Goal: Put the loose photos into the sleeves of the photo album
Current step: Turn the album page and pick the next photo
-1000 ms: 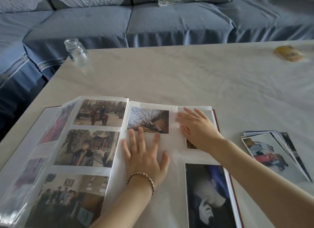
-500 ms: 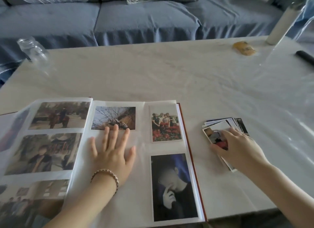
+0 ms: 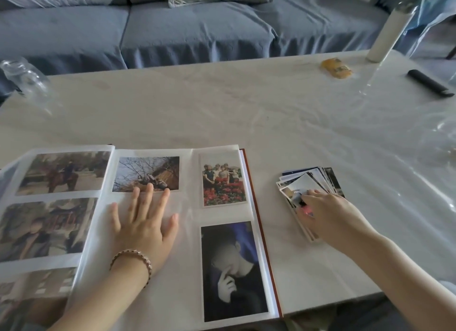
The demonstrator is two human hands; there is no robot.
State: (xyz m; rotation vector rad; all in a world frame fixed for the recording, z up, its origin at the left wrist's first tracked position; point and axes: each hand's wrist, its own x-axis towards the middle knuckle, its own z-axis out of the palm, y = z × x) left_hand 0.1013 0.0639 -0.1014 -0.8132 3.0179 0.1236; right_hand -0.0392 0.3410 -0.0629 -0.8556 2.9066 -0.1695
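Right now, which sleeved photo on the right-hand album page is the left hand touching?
The landscape photo of bare trees at the page's top left: the left hand rests its fingertips on that photo's lower edge. The flower group photo and the dark portrait lie untouched.

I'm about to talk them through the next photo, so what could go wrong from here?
1. The right hand presses on a fanned stack of loose photos; lifting the top one may drag several along or scatter the fan.
2. The stack lies near the table edge, so a slipped photo could fall off.
3. The left hand lies flat over the empty sleeve on the album, perhaps blocking its opening.
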